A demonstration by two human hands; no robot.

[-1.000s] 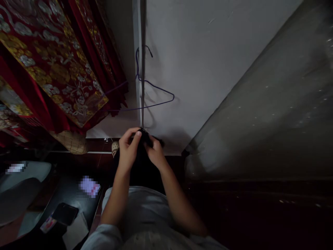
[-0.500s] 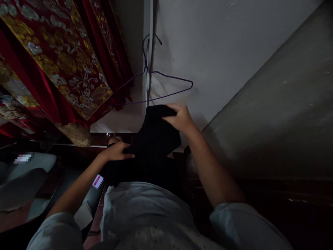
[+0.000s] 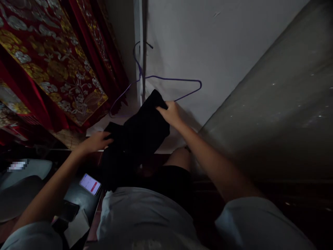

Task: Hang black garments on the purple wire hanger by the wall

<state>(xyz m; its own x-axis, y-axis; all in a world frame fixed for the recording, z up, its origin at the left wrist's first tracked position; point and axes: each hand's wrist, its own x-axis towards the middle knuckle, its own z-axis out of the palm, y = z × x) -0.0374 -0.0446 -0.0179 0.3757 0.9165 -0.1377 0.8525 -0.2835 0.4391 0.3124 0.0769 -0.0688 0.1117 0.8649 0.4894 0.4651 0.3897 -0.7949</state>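
Between my hands a dark black garment [image 3: 145, 128] is stretched out; its exact kind is too dark to make out. My right hand [image 3: 170, 113] is closed on its upper right edge, thumb on the near side. My left hand [image 3: 97, 140] pinches the garment's left edge, with some blur on the fingers. Behind the cloth a purple wire hanger [image 3: 177, 79] hangs by its hook from a pale vertical post. The garment covers part of the hanger's lower bar and does not appear to be on it.
To the left hangs a red cloth [image 3: 67, 66] with gold and silver embroidery. A lit phone [image 3: 90, 184] lies on a dark seat at lower left, near a white paper [image 3: 76, 227]. A pale wall [image 3: 208, 41] and a greyish slanted panel [image 3: 281, 90] stand ahead and right.
My left hand has moved left and up, spreading the garment wider. My right hand has shifted slightly left with its edge, and the cloth now overlaps the hanger's lower bar.
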